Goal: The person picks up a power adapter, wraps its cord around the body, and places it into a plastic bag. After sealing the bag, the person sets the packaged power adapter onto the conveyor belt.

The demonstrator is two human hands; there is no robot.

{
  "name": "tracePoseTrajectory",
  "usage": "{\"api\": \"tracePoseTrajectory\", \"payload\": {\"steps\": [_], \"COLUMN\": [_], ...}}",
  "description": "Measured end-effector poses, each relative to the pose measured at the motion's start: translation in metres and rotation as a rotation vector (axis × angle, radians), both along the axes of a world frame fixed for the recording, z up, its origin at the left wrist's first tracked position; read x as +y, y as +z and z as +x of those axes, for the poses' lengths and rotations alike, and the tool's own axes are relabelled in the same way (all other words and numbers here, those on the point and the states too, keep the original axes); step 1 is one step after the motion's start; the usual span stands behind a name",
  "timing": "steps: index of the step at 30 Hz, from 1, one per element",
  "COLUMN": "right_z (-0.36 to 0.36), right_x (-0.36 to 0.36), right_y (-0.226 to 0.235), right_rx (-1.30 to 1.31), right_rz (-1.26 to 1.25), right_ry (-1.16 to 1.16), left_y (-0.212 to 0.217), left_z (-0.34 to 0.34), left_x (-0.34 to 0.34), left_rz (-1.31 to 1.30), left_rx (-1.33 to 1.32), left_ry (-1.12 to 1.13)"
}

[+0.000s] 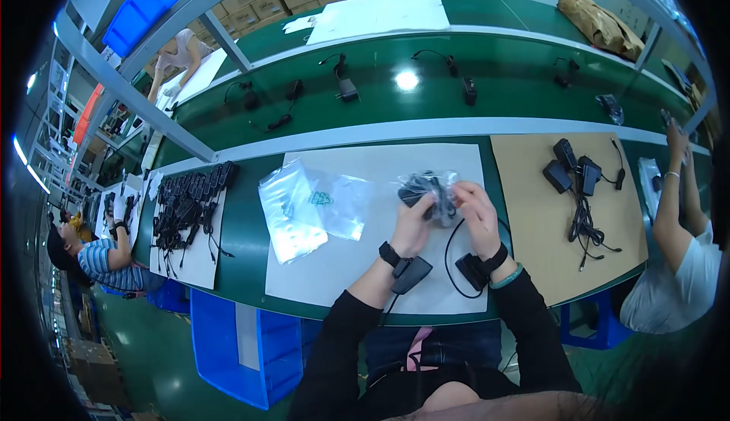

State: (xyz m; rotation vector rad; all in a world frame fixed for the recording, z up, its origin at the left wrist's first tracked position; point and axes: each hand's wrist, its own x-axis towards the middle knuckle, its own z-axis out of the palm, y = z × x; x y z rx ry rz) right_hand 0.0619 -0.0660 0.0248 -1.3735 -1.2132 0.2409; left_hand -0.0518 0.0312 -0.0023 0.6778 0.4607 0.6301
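Observation:
Between my hands is a clear plastic bag [439,179] with a black power adapter and its coiled cable inside, held above the white sheet [372,276]. My left hand [411,228] is closed on the bag's left side, its thumb over the dark bundle. On the other side my right hand [479,213] has its fingers closed at the bag's right edge; the exact fingertip contact is partly hidden. Flat clear bags [293,212] with green print lie to the left on the sheet. Each wrist wears a strapped black box [411,275] with a cable.
Several black adapters [182,208] are heaped at left. More adapters [585,174] with cables lie on brown cardboard [525,261] at right. Beyond a pale rail, a green belt [304,109] carries spaced-out adapters. Co-workers sit on both sides. A blue bin [262,356] stands below the table.

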Motion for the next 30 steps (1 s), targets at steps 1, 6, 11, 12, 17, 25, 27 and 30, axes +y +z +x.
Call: {"api": "tracePoseTrajectory", "payload": {"steps": [1, 6, 11, 12, 17, 25, 27, 30], "right_z": [0.0, 0.004, 0.005, 0.006, 0.031, 0.015, 0.014, 0.03], "right_x": [0.001, 0.002, -0.007, -0.008, -0.013, 0.0, 0.001, -0.008], "right_y": [0.004, -0.005, -0.008, -0.005, 0.005, 0.006, 0.008, -0.001], "right_rx": [-0.045, -0.1, 0.105, 0.139, -0.245, 0.508, 0.552, 0.489], "right_rz": [0.052, 0.063, 0.073, 0.022, 0.017, 0.063, 0.011, -0.103], "right_ry": [0.013, 0.01, 0.086, 0.079, -0.053, 0.062, 0.029, 0.055], "left_y": [-0.001, -0.003, 0.0, -0.001, -0.009, -0.007, -0.004, 0.003], "left_z": [0.001, 0.001, -0.006, -0.008, -0.01, -0.011, -0.009, -0.006], "left_x": [0.002, -0.001, 0.002, 0.001, 0.005, 0.009, 0.006, 0.002], "left_rz": [-0.023, 0.075, 0.005, 0.016, 0.11, 0.19, 0.195, 0.207], "left_rx": [-0.013, 0.048, -0.128, -0.124, -0.098, -0.092, -0.077, -0.047], "left_ry": [0.043, 0.095, 0.072, 0.049, 0.048, 0.076, 0.053, 0.016]}}
